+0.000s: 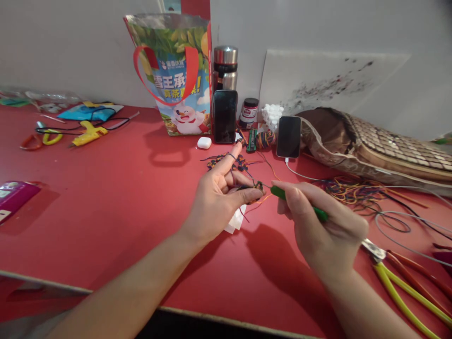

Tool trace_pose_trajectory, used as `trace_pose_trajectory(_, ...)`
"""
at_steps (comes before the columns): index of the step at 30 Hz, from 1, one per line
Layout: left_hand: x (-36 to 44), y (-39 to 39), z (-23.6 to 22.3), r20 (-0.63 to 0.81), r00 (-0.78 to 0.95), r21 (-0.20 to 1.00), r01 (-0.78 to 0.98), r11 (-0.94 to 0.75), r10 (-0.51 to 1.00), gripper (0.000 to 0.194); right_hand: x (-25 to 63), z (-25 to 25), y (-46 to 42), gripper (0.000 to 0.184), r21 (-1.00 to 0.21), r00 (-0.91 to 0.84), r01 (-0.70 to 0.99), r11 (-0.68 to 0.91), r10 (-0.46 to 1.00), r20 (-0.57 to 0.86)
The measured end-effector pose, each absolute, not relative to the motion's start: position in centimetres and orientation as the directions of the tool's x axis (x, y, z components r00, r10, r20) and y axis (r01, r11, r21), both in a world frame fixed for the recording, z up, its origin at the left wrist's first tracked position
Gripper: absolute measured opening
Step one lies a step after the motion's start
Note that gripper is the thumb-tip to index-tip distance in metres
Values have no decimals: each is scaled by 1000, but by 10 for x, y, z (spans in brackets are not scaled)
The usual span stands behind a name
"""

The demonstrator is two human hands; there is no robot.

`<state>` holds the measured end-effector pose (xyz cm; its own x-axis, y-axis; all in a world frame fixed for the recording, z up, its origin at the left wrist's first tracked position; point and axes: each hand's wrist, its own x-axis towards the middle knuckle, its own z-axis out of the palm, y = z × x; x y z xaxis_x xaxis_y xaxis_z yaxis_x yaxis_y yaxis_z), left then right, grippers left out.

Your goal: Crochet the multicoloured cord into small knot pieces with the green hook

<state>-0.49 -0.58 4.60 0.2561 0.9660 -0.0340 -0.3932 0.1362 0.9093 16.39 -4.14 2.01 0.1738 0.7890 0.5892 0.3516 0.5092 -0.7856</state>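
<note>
Between the thumb and fingers of my left hand (221,197) is a small dark, multicoloured crochet piece (259,187). Its index finger points up and away, with dark yarn (233,156) looped round it. My right hand (318,216) grips a crochet hook (319,214) by its green handle, like a pen. The thin metal tip reaches the edge of the piece; whether it sits inside a stitch is too small to tell. Below my left hand lies a white paper (236,220), partly covered. Just beyond the hands are several dark and orange crocheted bits (242,164).
Pliers (391,268) lie right of my right hand, near loose yarn (348,190) and a cable. Behind stand a phone (225,117), a second phone (288,136), a gift bag (176,75), a thermos (226,66) and a jar (249,113). A yellow glue gun (88,134) lies left.
</note>
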Motion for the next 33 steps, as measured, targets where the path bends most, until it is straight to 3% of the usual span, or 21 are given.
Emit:
trace_pose_trajectory(2, -2, -8, 45, -27, 251, 902, -412, 132, 968, 107, 157, 18, -46, 20, -718, 168, 425, 551, 731, 661)
trace_pose_trajectory(7, -3, -5, 44, -53, 335, 848, -482, 220, 941, 114, 151, 10, -46, 32, -688, 134, 321, 650, 689, 713)
trace_pose_trajectory(11, -7, -1, 45, -73, 393, 814, -507, 282, 917, 116, 155, 3, -41, 25, -763, 147, 214, 610, 752, 643)
trace_pose_trajectory(18, -7, -1, 42, -47, 329, 882, -430, 194, 943, 115, 162, 16, -37, 18, -830, 102, 206, 518, 832, 545)
trace_pose_trajectory(27, -4, -2, 41, -27, 280, 893, -424, 150, 959, 108, 149, 19, -44, 38, -593, 55, 501, 630, 661, 748)
trace_pose_trajectory(33, -4, 0, 42, -40, 343, 844, -492, 216, 938, 109, 149, 13, -45, 59, -533, 11, 437, 724, 589, 808)
